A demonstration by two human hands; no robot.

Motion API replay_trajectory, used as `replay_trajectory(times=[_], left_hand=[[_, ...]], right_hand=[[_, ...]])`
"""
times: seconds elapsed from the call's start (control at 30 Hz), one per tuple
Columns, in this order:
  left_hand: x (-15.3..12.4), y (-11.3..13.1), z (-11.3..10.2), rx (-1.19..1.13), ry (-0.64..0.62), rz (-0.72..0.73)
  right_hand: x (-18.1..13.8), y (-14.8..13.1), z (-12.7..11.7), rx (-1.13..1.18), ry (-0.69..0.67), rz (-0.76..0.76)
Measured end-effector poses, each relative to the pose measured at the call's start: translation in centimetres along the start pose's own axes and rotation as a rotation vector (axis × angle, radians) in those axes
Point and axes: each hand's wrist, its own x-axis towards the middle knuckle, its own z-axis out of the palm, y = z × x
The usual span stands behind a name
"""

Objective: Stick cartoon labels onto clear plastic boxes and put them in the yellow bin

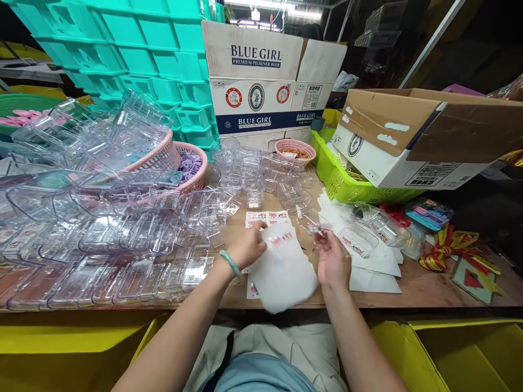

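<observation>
Sticker sheet: hung in the air over the near part of the brown table, in front of the torso and between both hands.

Starting from the left, saw rows of clear plastic boxes standing close together, with a pink basket of purple pieces behind.

Next, reached in with the left forearm from the lower left, wrist circled by a green bangle. Kept the left hand back uppermost, fingers curled under. Pinched the sheet's upper left edge between thumb and forefinger, closed firmly on the paper.

Pointed the sheet's end with blurred pink print away from the body, and its rounded blank end toward the lap. Ran lengthwise from far to near, only slightly askew, a little curled. Had other printed sheets flat on the table just beyond.

Right of that, reached in with the other forearm from the lower right. Turned the right hand palm inward and partly up, fingers bent. Gripped a small printed piece at the fingertips; could not tell its exact shape through the blur.

Farther right, saw overlapping white papers, then a red and yellow ribbon.
</observation>
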Motion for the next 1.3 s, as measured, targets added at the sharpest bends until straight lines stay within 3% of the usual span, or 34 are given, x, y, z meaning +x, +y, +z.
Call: replay_trajectory(times=[0.07,0.13,0.2,0.27,0.33,0.43,0.53,0.6,0.63,0.7,0.77,0.83,0.93,1.0,1.1,1.2,1.3], left_hand=[[-0.5,0.4,0.1,0.054,0.264,0.008],[-1.4,1.6,1.0,-0.109,0.393,0.120],[-2.2,3.1,2.6,-0.481,0.248,0.153],[-2.6,4.1,4.1,-0.899,0.047,0.007],[-2.5,4.1,5.0,-1.205,-0.010,-0.213],[-2.1,3.2,5.1,-1.398,0.042,-0.394],[-1.8,2.7,4.6,-1.404,0.008,-0.353],[-1.7,2.7,4.7,-1.302,-0.037,-0.268],[-1.7,2.7,5.0,-1.213,-0.045,-0.220],[-1.9,2.5,5.8,-0.955,0.005,-0.102],[-2.3,1.9,6.8,-0.632,0.086,0.062],[-2.7,1.0,7.6,-0.356,0.086,0.225],[-3.3,0.4,8.0,-0.227,0.063,0.289],[-3.3,0.8,7.5,-0.330,0.104,0.245],[-2.6,2.4,6.3,-0.679,0.077,0.152],[-1.7,3.6,5.2,-1.042,0.030,0.027],[-1.7,3.4,4.8,-1.249,-0.004,-0.096]], right_hand=[[0.5,-0.4,-0.5,-0.171,0.060,-0.244],[0.2,-0.8,-1.0,-0.466,-0.041,-0.559],[-0.8,-1.0,-1.2,-0.743,-0.257,-0.820],[-2.0,-0.9,-1.1,-0.890,-0.456,-0.950],[-3.1,-0.8,-0.8,-0.915,-0.609,-0.918],[-3.8,-0.8,-0.6,-0.743,-0.670,-0.638],[-3.1,-0.9,-0.4,-0.426,-0.528,-0.212],[-1.7,-1.2,-0.4,-0.327,-0.566,0.035],[-0.8,-1.4,-0.4,-0.329,-0.604,0.089],[1.6,-1.9,-0.5,-0.411,-0.568,0.010],[4.4,-2.0,-0.8,-0.598,-0.386,-0.259],[7.1,-1.7,-1.3,-0.873,-0.284,-0.507],[9.2,-0.6,-1.8,-1.182,-0.364,-0.649],[8.4,-0.3,-1.7,-1.212,-0.359,-0.701],[3.8,-0.8,-0.5,-1.103,-0.298,-0.822],[-2.4,-2.0,0.9,-0.929,-0.452,-0.833],[-6.4,-3.1,1.6,-0.662,-0.624,-0.649]])
